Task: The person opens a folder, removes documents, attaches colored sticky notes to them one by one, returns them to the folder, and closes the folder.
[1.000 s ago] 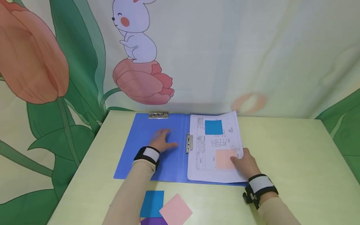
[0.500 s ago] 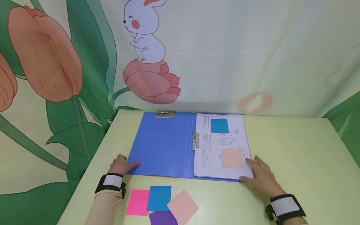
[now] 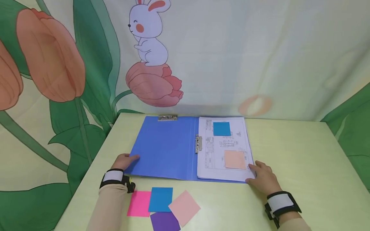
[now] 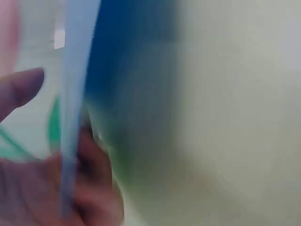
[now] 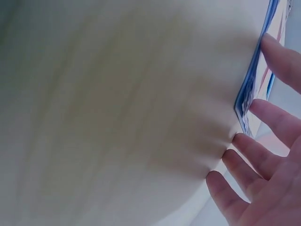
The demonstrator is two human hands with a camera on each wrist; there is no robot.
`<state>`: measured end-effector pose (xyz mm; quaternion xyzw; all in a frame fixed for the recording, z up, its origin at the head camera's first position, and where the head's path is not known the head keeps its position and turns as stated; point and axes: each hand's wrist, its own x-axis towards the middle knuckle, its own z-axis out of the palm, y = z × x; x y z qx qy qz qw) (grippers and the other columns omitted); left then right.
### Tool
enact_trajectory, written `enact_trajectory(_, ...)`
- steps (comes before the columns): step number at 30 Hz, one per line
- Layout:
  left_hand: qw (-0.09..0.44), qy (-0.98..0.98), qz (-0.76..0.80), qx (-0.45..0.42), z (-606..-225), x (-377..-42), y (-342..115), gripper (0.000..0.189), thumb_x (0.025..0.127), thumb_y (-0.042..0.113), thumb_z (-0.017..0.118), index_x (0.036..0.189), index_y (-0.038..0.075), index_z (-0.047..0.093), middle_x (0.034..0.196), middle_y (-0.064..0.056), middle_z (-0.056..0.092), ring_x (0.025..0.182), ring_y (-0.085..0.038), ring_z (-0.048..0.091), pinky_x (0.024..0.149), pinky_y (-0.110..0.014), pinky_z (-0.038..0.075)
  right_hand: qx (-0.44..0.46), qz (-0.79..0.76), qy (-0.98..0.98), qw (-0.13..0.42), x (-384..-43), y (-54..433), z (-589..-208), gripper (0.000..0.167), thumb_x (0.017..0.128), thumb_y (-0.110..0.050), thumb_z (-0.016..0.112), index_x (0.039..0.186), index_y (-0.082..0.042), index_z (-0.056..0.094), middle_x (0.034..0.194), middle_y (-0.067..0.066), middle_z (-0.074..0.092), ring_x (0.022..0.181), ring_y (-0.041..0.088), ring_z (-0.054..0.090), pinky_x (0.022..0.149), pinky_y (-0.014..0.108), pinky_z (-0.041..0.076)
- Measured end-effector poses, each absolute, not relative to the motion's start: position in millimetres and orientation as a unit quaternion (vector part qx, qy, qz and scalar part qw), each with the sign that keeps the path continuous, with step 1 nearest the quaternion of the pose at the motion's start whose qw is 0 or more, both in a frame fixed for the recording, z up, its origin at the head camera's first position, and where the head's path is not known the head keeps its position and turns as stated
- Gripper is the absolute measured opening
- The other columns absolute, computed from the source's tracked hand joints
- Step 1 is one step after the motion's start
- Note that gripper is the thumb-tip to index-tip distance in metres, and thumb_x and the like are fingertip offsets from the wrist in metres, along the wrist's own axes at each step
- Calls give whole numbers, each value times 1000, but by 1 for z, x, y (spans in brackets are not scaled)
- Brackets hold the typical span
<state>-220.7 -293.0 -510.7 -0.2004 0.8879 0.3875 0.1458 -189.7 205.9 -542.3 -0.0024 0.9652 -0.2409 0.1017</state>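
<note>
A blue clip folder (image 3: pixel 164 147) lies spread on the table. My left hand (image 3: pixel 121 162) holds the left cover near its lower corner. In the left wrist view, the curled fingers (image 4: pixel 96 188) are behind the cover (image 4: pixel 77 94), with the thumb on the other side. My right hand (image 3: pixel 264 178) touches the folder's lower right edge with spread, mostly straight fingertips, as the right wrist view also shows. A stack of printed sheets (image 3: pixel 212 171) rests on the folder's right side, bearing a blue sticky note (image 3: pixel 221 129) and a peach sticky note (image 3: pixel 234 159).
In front of the folder lie pink (image 3: pixel 138 203), blue (image 3: pixel 160 199), purple (image 3: pixel 165 222) and light pink (image 3: pixel 184 208) paper squares, partly overlapping. Metal clips sit at the spine (image 3: pixel 198 143) and the left cover's top (image 3: pixel 167 118). A printed curtain (image 3: pixel 214 64) hangs behind the table.
My left hand has left the middle of the cover and gone to its left edge, where it now holds it. The right hand has moved to the lower right corner; the sheets lie flatter.
</note>
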Motion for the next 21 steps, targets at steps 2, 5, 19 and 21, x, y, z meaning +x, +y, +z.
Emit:
enact_trajectory(2,136,879,427,-166,-496,-215,-293,64,94,27,48,135,-16,26,133,-39,31,121,-49,35,98,-54,33,-3,-241,965,107,-191,205,-541,64,74,-21,77,128,3,52,137,32,32,123,52,28,95,62,29)
enact_trajectory(5,103,857,497,-89,-462,-199,-278,60,95,18,48,141,-7,18,137,-34,29,122,-47,36,97,-55,34,-4,-233,966,110,-192,206,-540,64,73,-23,78,126,2,54,137,32,32,122,52,29,95,61,30)
enact_trajectory(19,-66,936,149,312,-443,-166,-14,69,85,20,64,145,17,31,145,-10,35,122,-32,46,73,-36,53,-1,-272,959,80,-188,218,-541,69,63,-30,85,120,-2,61,136,29,37,122,51,33,94,60,33)
enact_trajectory(21,-61,942,80,320,-463,-167,12,63,87,25,64,143,21,37,143,-8,39,117,-36,49,61,-35,55,-19,-281,958,61,-186,218,-544,75,62,-33,85,122,3,57,131,29,44,117,49,40,90,58,37)
